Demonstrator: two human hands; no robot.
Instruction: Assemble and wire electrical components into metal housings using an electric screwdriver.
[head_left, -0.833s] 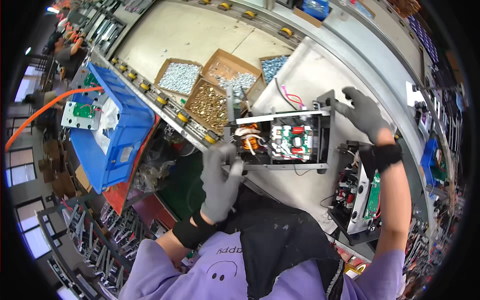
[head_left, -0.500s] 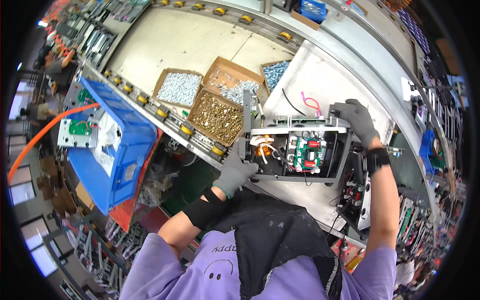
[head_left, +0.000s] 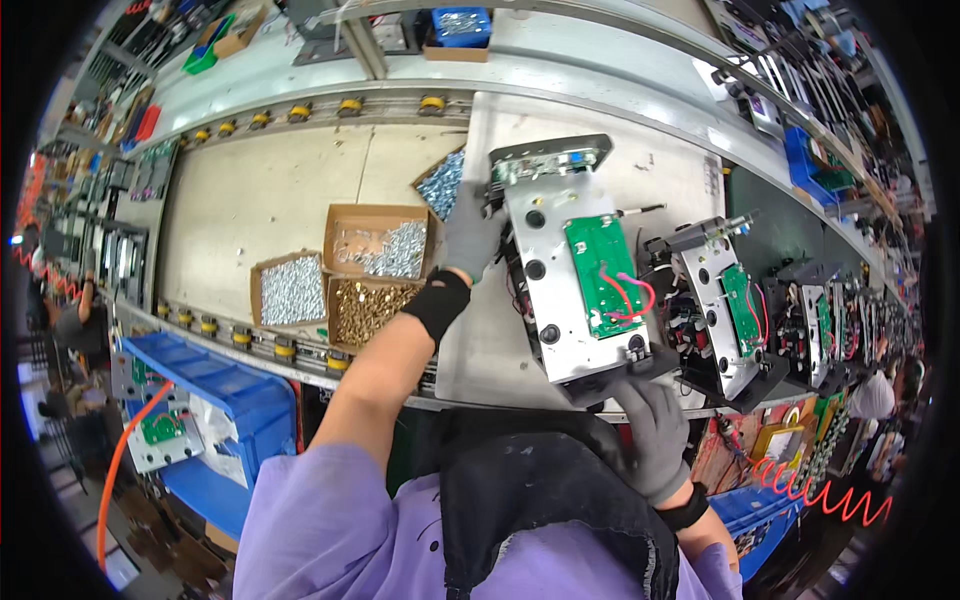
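A machine chassis [head_left: 555, 290] stands upright over the white board, its silver side plate facing up with a green circuit board [head_left: 600, 275] and a red-and-pink wire loop on it. My left hand [head_left: 474, 230], in a grey glove, grips its far left edge; the fingertips are partly hidden behind the frame. At the near end, my gloved right hand [head_left: 652, 435] holds the black end panel [head_left: 610, 380] with bent fingers. Part of that grip is hidden under the panel.
Cardboard boxes of silver screws [head_left: 292, 290], brass-coloured screws [head_left: 370, 310] and bluish screws [head_left: 442, 185] lie to the left. Similar chassis [head_left: 715, 310] line up on the right. A blue crate [head_left: 265, 410] stands at lower left, and a coiled red hose [head_left: 820, 495] hangs at lower right.
The chassis has been turned, so its open inside is hidden and the circuit-board side shows. My left hand moved to the far end, my right hand to the near end. The view swung right.
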